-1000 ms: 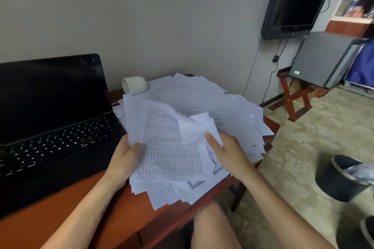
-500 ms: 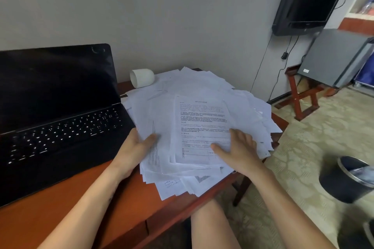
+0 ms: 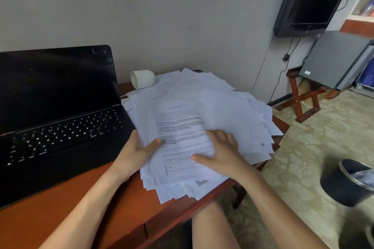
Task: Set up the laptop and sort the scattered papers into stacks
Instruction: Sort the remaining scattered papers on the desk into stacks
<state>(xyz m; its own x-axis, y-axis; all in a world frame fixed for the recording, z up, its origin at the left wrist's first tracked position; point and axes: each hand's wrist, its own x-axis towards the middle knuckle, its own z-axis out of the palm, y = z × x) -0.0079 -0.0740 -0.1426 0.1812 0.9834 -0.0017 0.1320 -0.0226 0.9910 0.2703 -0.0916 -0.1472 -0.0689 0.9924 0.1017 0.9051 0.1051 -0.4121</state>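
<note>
Hands first: I see the left hand gripping the left edge of the papers, thumb on top. The right hand lies flat, fingers spread, on the top sheet. The pile rests on the tabletop, just right of the open laptop.

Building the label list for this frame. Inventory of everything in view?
desk: one, reddish-brown wood
laptop: one, black, open, left on the desk
papers: one loose pile, white, right of the laptop
cup: one, white, on its side behind the papers
television: one, black, wall, top right
grey box: one, on a wooden stand, far right
waste bin: one, black, floor, lower right
left hand: one, grips the pile's left edge
right hand: one, rests on top of the papers
</note>
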